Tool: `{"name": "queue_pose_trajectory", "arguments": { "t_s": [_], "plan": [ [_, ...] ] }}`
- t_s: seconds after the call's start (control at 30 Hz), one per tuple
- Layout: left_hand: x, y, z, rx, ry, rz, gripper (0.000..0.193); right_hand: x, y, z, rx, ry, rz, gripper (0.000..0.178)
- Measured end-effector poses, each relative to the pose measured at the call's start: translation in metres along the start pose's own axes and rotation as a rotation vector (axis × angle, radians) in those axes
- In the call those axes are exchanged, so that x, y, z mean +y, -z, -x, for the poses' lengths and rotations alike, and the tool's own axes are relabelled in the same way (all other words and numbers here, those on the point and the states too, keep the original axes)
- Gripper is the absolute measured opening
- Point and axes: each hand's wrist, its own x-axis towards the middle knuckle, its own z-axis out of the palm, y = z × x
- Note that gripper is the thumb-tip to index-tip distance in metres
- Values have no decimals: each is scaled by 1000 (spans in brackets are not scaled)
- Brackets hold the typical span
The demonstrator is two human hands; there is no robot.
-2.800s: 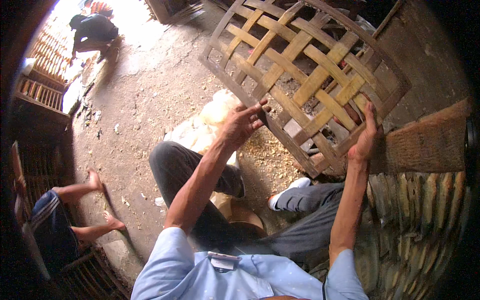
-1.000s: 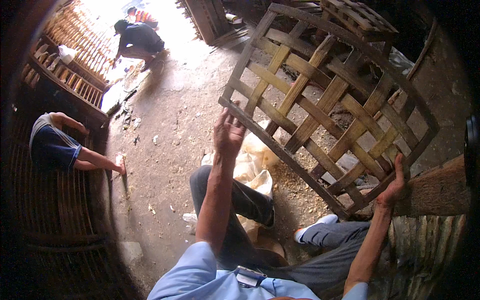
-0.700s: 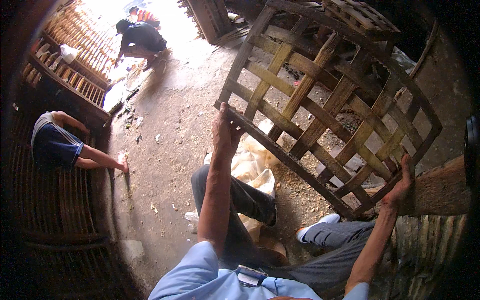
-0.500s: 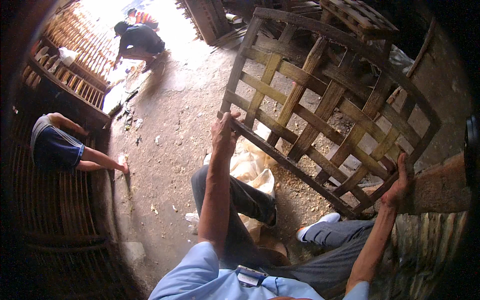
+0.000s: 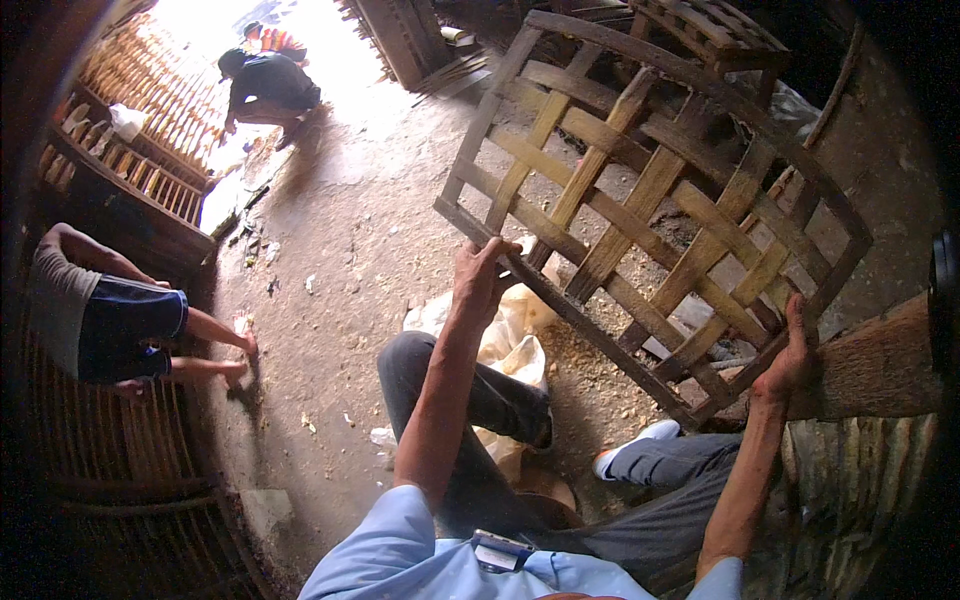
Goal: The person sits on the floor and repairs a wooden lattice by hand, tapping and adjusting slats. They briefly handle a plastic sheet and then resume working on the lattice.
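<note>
A framed panel of woven flat wooden strips is held up at a tilt before me, its far left corner the highest in view. My left hand is closed around its near edge, left of the middle, with the thumb on the upper side. At the near right part of the frame, my right hand grips the edge, thumb up and fingers mostly hidden under it. Several gaps between the strips let the floor show through.
A pale plastic sack lies by my bent knee. A log is at my right. One person bends at the left; another person crouches far off near slatted racks. A slatted wooden stool stands beyond the panel.
My left hand has slid rightward along the near edge of the panel. The panel has shifted slightly left. The person at the left has stepped so that both legs show.
</note>
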Motion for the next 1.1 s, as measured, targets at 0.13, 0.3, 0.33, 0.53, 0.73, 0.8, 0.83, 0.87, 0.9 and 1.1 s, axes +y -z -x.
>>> {"name": "queue_pose_trajectory", "arguments": {
  "t_s": [0.13, 0.3, 0.33, 0.53, 0.73, 0.8, 0.83, 0.87, 0.9, 1.1],
  "plan": [
    [-16, 2, -7, 159, -97, -150, 30, 13, 3, -7, -149, 167, 1, 54],
    [-12, -4, -5, -66, 4, 243, 39, 0, -13, 5, 33, -23, -175, 57],
    [-10, -11, 1, -130, -66, 227, 32, -6, -14, 7, 48, -20, -176, 57],
    [-5, -2, 2, -260, 33, 240, 23, -4, -11, 7, 18, -44, -140, 77],
    [-20, -15, 9, -218, 37, 3, 27, -6, -23, 17, 76, -3, -39, 75],
    [-34, -23, 13, -258, -9, -17, 34, 0, -13, 13, 66, 60, 35, 75],
    [-35, -26, 19, -245, 16, 0, 31, 3, -10, 11, 58, 91, 70, 74],
    [-36, -32, 19, -247, 81, 96, 29, 5, -8, 9, 65, 58, -11, 70],
    [-38, -37, 20, -247, 149, 193, 26, 6, -6, 6, 71, 22, -89, 65],
    [-34, -30, 10, -30, -25, 95, 26, 17, -16, 11, 48, -18, -117, 64]
  ]
}}
